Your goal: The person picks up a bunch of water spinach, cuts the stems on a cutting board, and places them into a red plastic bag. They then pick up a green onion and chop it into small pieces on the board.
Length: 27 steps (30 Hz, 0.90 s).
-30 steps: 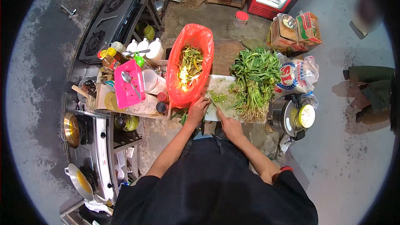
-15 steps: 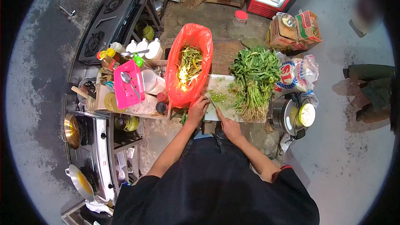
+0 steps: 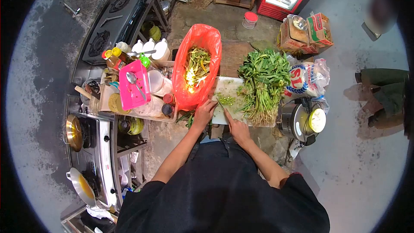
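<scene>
Barely anything has shifted in a second: the knife [image 3: 221, 103] tip sits slightly farther up. Chopped greens [image 3: 226, 100] lie on the cutting board [image 3: 223, 87], judged light, soft and prone to scatter, so best pinched together. Right hand [image 3: 238, 130] is closed on the knife handle. Left hand [image 3: 203, 114] rests at the board's near-left edge, and I cannot tell its finger state. Leafy bundle [image 3: 263, 80] lies to the right, red bag [image 3: 202, 39] to the left.

A thin red plastic bag [image 3: 200, 39] is gleaming glossy at eleven o'clock of the matt white cutting board [image 3: 226, 87]. At three o'clock, a metal cooker [image 3: 296, 123] is shining, and the concrete floor [image 3: 366, 181] is looking rough.
</scene>
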Motion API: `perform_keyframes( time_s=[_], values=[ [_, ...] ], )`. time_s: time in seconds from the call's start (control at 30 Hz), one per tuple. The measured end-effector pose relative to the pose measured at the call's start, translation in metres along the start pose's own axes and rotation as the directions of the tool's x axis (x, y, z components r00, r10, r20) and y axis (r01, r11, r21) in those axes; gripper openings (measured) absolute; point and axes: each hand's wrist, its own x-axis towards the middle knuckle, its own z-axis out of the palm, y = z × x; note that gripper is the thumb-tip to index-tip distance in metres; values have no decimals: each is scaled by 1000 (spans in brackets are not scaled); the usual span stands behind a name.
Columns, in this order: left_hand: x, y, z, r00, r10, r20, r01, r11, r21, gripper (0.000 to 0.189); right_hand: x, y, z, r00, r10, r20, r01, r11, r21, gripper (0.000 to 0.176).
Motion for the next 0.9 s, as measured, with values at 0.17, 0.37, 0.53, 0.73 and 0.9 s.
perform_keyframes(
  time_s=[0.17,0.37,0.53,0.73,0.9],
  values=[
    [-1,-3,1,999,17,-48,-16,1000,7,18,-8,-11,-20,1000,0,5,0,1000,26,72],
    [-2,-4,0,999,41,-24,-40,998,39,18,-9,-12,-16,1000,-15,16,14,999,46,71],
    [-2,-3,-2,997,69,-43,-67,997,36,19,-4,-12,-18,999,-8,44,7,1000,19,69],
    [-2,-4,0,998,46,-44,-43,997,58,19,-6,-13,-26,998,-12,64,12,1000,3,73],
    [-3,-6,2,999,40,-15,-40,998,41,17,-9,-9,-19,999,-28,43,27,1000,10,71]
  ],
)
